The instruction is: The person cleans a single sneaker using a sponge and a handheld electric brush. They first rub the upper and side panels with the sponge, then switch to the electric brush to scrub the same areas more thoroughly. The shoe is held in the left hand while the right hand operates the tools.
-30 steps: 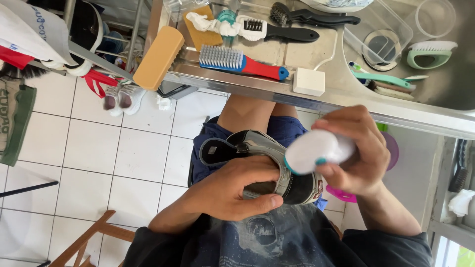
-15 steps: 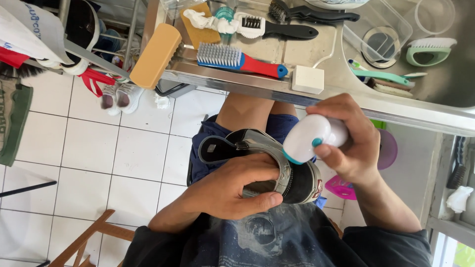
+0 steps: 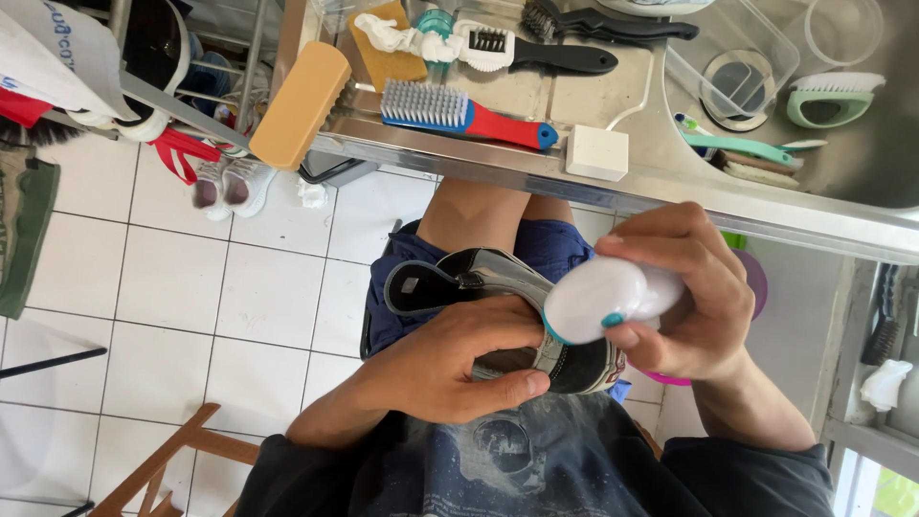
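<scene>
A dark shoe rests on the lap of a seated person, its opening turned toward the left of the view, just below the edge of a steel table. The left hand is wrapped around the shoe's middle, fingers curled over the upper and thumb along the near side, holding it firm. The right hand is closed around a white brush with a teal rim, its head pressed against the shoe near the sole's pale edge. To scrub well here, the judgement is that the shoe should stay braced against the thigh while the brush works in short strokes along the seam, the wrist doing the turning. The right wrist is bent inward, forearm rising from the lower right; the left forearm comes in from the lower left, across a dark shirt. On the table lie a blue and red scrub brush, a black-handled brush, a white block and a tan wooden brush overhanging the edge. White floor tiles show beneath
</scene>
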